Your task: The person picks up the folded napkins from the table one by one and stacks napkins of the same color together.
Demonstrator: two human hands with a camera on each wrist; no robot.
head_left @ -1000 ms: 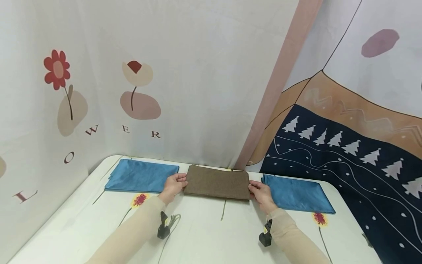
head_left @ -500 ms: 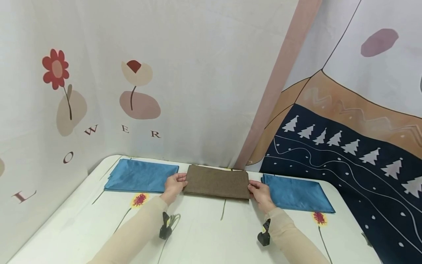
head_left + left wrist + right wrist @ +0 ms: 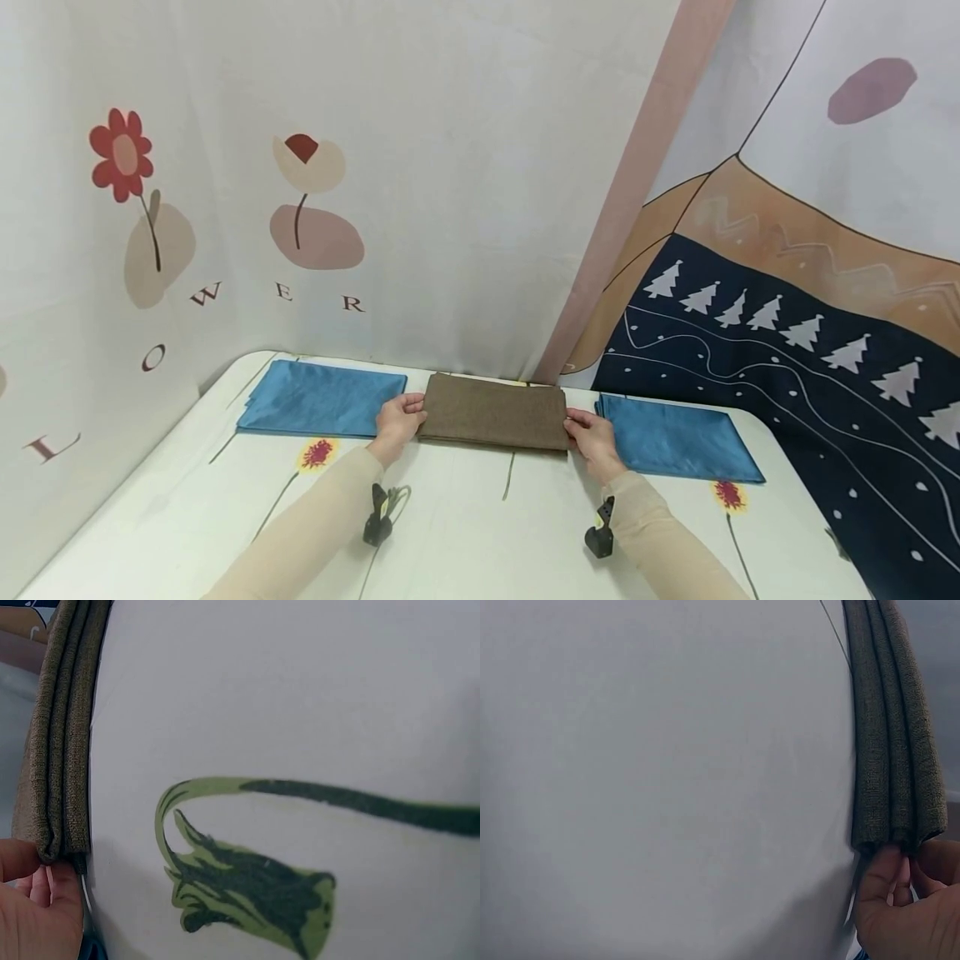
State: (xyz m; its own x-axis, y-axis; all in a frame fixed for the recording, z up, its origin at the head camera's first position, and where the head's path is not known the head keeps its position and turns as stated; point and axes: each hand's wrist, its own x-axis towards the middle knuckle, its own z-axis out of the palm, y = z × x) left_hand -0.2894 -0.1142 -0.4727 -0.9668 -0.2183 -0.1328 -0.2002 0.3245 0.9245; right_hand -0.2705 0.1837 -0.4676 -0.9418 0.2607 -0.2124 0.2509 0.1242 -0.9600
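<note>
A folded brown cloth [image 3: 492,412] lies at the far middle of the table, its stacked layers visible along the near edge in both wrist views. At its left end my left hand [image 3: 397,426] pinches the side edge between thumb and fingers. My right hand [image 3: 596,440] pinches the opposite end, and in the right wrist view its fingertips [image 3: 881,874] reach in at the layers of the brown cloth [image 3: 889,750]. Close to the left hand lies a folded blue cloth [image 3: 322,398]. Another folded blue cloth [image 3: 678,437] lies just right of the right hand.
The white table cover [image 3: 480,533] carries printed flowers and stems. Pale printed curtains [image 3: 465,183] rise right behind the table's far edge. A dark blue printed curtain [image 3: 750,392] hangs along the right side. Each wrist wears a small black camera.
Both hands stay at the ends of the brown cloth, which keeps its place. Only a slight shift of the head view shows.
</note>
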